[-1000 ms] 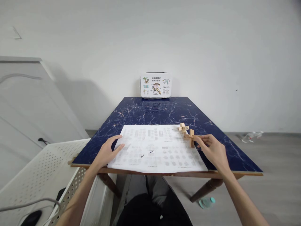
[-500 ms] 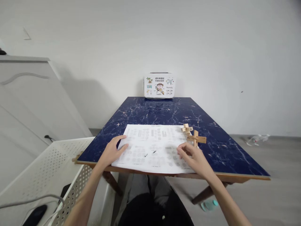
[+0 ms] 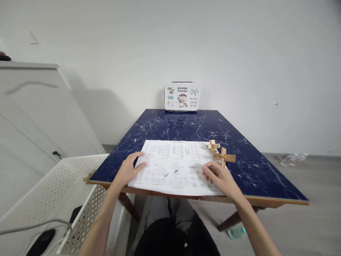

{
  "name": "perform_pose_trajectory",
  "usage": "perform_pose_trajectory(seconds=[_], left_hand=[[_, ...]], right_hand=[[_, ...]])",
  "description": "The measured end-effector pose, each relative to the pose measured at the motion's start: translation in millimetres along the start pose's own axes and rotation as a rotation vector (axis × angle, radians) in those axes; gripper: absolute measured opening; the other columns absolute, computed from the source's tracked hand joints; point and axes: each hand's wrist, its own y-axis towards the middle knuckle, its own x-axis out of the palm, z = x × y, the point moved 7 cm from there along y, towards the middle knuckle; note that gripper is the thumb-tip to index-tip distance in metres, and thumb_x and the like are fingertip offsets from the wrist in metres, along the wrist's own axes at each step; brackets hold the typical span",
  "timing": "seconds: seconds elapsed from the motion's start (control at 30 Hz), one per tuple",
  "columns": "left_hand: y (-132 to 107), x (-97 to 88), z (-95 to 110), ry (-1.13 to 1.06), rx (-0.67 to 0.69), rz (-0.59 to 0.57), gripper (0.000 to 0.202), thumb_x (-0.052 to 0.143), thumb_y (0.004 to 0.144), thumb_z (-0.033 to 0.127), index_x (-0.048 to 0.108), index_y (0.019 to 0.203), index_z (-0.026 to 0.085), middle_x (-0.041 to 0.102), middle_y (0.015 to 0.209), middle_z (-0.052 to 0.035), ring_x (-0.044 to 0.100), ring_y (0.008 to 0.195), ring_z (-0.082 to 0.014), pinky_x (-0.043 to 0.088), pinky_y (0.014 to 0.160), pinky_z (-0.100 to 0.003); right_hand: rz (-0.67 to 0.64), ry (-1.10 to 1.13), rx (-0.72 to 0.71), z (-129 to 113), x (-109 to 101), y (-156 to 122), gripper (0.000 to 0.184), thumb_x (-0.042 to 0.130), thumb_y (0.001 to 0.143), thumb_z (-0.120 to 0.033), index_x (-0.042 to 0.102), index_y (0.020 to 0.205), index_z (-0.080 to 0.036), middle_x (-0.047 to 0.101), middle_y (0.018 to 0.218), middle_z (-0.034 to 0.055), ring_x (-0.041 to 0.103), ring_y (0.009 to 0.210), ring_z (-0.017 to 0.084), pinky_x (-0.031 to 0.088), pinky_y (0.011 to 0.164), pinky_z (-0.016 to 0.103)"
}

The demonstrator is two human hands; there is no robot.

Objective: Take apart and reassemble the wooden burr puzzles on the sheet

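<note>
left fingers (image 3: 138,154) spread, empty, at illegibly printed paper (image 3: 173,165), right fingers (image 3: 212,165) half-curled, any hold unclear

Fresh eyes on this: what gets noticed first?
Probably the dark blue marbled table, with a white printed sheet at its near edge, the left hand and right hand at its sides. Then the two cross-shaped wooden pieces by the sheet's right side, and the white cartoon case at the table's far end.

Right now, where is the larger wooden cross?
In the head view, the larger cross is at the right edge of the paper, just beyond the right hand, beside the smaller cross.
</note>
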Motion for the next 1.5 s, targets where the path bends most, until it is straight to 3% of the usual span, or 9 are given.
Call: perform_pose_trajectory(seconds=[0.27, 0.53, 0.83, 1.5], left_hand=[[2, 8.9, 2, 0.054, 0.093, -0.018, 0.039, 0.053, 0.096, 0.049, 0.067, 0.120, 0.022, 0.068, 0.137, -0.0097, 0.057, 0.133, -0.0306, 0.041, 0.117, -0.049], [4, 15.0, 0, 0.101, 0.097, -0.061, 0.040, 0.050, 0.099, 0.048, 0.067, 0.124, 0.022, 0.068, 0.139, -0.0083, 0.053, 0.136, -0.0306, 0.037, 0.119, -0.050], [1, 15.9, 6, 0.155, 0.018, -0.149, 0.058, 0.062, 0.089, 0.064, 0.063, 0.135, 0.027, 0.058, 0.153, -0.0054, 0.042, 0.146, -0.0350, 0.033, 0.119, -0.055], [0, 12.5, 3, 0.099, 0.009, -0.107, 0.061, 0.061, 0.089, 0.062, 0.063, 0.137, 0.024, 0.060, 0.149, -0.0087, 0.046, 0.144, -0.0343, 0.034, 0.120, -0.053]], right_hand=[[-0.006, 0.000, 0.026, 5, 0, 8, 0.048, 0.057, 0.092, -0.068, 0.063, 0.085, -0.021, 0.065, 0.068, 0.0026, 0.059, 0.057, 0.018, 0.051, 0.058, 0.031], [-0.044, -0.011, 0.032, 14, -1, 12, 0.047, 0.057, 0.094, -0.066, 0.061, 0.087, -0.020, 0.065, 0.069, 0.0012, 0.058, 0.056, 0.016, 0.050, 0.059, 0.030], [-0.040, -0.010, 0.032, 9, -1, 8, 0.047, 0.057, 0.094, -0.066, 0.063, 0.087, -0.020, 0.064, 0.071, 0.0020, 0.058, 0.059, 0.017, 0.050, 0.061, 0.030], [0.009, -0.069, 0.033, 7, -2, 3, 0.044, 0.054, 0.097, -0.063, 0.063, 0.088, -0.021, 0.067, 0.072, 0.0032, 0.060, 0.063, 0.018, 0.049, 0.063, 0.030]])
